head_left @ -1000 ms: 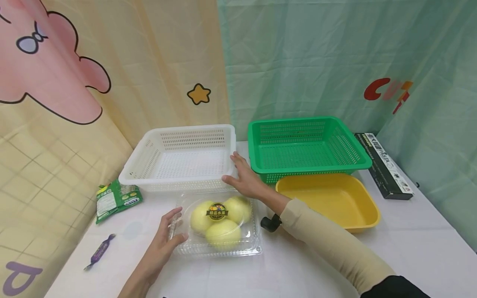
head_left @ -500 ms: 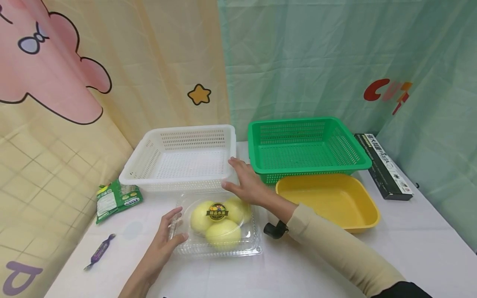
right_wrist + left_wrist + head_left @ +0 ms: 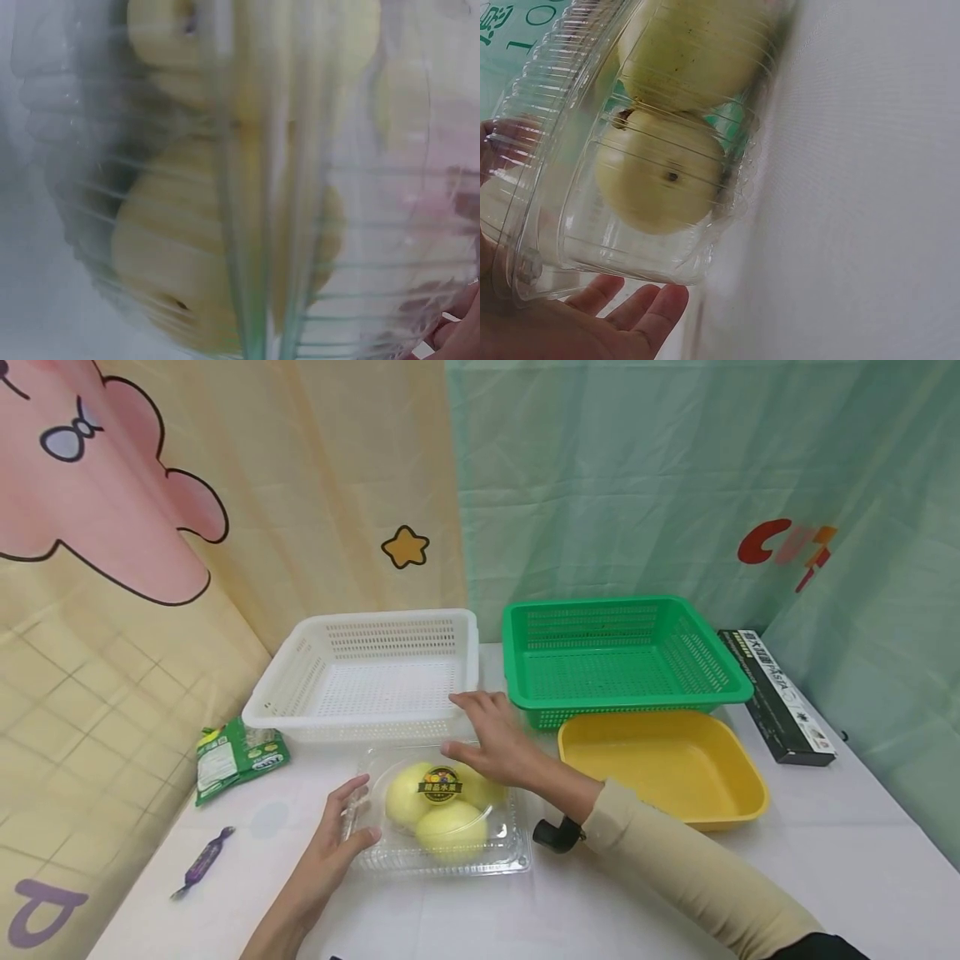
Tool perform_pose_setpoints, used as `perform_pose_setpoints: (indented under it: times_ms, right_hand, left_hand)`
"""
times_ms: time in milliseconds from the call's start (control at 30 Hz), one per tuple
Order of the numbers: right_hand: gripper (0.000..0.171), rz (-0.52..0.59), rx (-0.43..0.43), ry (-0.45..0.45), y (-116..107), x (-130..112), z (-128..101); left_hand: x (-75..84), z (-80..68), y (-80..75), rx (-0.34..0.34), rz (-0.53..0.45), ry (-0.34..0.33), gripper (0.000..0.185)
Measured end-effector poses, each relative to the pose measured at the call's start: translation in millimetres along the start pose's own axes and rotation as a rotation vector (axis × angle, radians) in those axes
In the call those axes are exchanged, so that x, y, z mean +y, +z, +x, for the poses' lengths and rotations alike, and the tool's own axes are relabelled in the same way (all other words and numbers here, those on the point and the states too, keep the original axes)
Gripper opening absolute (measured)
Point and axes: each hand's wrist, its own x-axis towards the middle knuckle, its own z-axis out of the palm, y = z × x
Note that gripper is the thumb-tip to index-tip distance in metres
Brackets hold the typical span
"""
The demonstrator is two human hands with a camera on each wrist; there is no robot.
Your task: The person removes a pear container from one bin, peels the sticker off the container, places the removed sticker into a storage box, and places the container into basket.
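Your left hand (image 3: 330, 843) grips the clear fruit box (image 3: 442, 852); your right hand (image 3: 491, 739), fingers seemingly relaxed, rests on its far edge.

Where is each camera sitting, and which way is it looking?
Head: sits on the person's head, looking forward and down at the table; shows both forearms, the left hand and the right hand at the clear fruit box.
Left wrist: sits low by the left hand, looking sideways along the table at the clear fruit box; shows palm and fingers.
Right wrist: sits very near the clear fruit box, blurred; fingertips show in the corner.
Shared: all three show the box's yellow fruit.
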Motion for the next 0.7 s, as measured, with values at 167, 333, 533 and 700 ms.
perform_pose_setpoints:
  times_ms: [167,333,533,700]
  right_hand:
    - [0.066,0.042,-0.024,-0.036,1.8,-3.9,-3.6]
    - [0.064,0.031,-0.053,-0.058,4.3,-6.0,-6.4]
    - [0.06,-0.003,-0.082,-0.081,6.7,-7.2,-7.9]
    - [0.057,-0.046,-0.101,-0.119,6.5,-11.7,-9.4]
  left_hand:
    - [-0.1,-0.3,0.2,-0.001,0.005,-0.005,0.069]
    - [0.7,-0.3,0.6,0.001,0.001,-0.008,0.068]
    - [3.1,0.3,1.5,0.012,0.014,-0.015,0.067]
    - [3.7,0.3,1.4,0.015,0.036,-0.02,0.067]
